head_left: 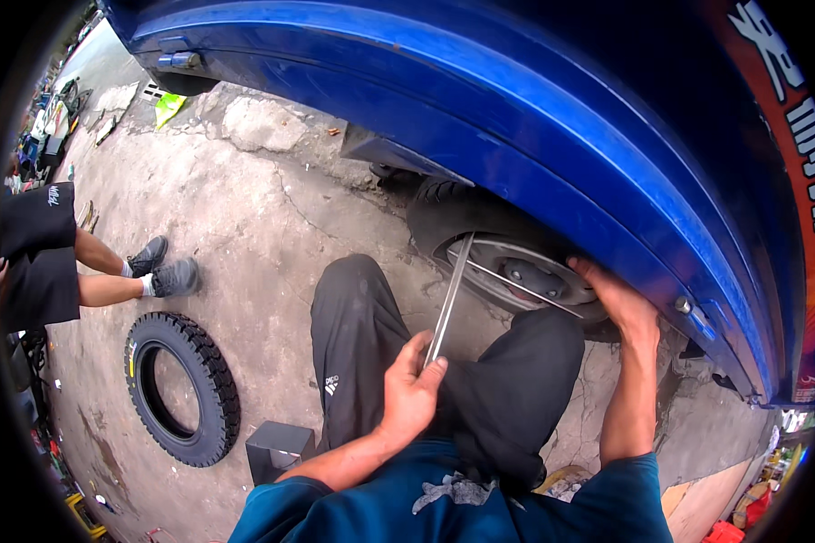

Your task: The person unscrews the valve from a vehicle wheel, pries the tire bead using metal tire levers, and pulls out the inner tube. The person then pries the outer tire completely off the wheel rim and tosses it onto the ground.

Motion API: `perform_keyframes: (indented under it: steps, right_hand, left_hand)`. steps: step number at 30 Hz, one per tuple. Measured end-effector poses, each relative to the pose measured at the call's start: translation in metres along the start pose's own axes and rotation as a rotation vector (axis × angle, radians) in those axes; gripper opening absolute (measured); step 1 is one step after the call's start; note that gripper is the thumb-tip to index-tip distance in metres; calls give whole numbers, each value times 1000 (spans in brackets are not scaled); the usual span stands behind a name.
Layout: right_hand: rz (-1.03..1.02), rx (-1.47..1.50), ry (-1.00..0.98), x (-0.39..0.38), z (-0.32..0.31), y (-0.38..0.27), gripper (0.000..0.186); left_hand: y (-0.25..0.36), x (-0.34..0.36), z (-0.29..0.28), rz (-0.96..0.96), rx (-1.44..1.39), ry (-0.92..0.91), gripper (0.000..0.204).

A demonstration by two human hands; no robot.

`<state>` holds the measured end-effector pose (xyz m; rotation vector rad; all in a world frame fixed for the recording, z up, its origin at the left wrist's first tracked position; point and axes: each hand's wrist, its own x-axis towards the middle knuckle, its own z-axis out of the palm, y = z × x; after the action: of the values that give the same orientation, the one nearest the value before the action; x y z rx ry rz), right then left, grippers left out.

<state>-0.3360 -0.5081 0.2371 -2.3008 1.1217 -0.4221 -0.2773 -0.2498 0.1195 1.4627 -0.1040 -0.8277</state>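
Soft daylight, shaded wheel (521, 272), fisheye-bent edges

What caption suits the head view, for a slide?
Left hand grips a long, flat silver metal bar reaching a black rubber tyre; right hand at the tyre's edge.

This looks like an open-air tyre repair yard: daylight falls on cracked concrete ground (263, 271), a blue vehicle (407, 81) stands over it with a wheel (530, 276) and a metal bar (452, 294) against it, a loose tyre (215, 385) lies flat, and clutter (50, 136) lines the ground's left edge.
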Motion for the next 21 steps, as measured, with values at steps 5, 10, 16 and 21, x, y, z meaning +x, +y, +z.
perform_keyframes:
  steps: [5, 10, 16, 21]
  right_hand:
    - [-8, 38, -18, -1, 2, 4, 38]
    - [16, 581, -146, -3, 7, 39, 42]
    - [94, -172, -159, -8, -25, 39, 43]
    - [-79, -285, 98, -11, -12, 195, 40]
  left_hand:
    - [-30, -12, 61, 102, 25, 94, 26]
    - [-37, 0, 144, -269, -148, -3, 20]
    - [34, 41, 181, -536, -609, -361, 17]
    - [23, 28, 154, -566, -840, -584, 11]
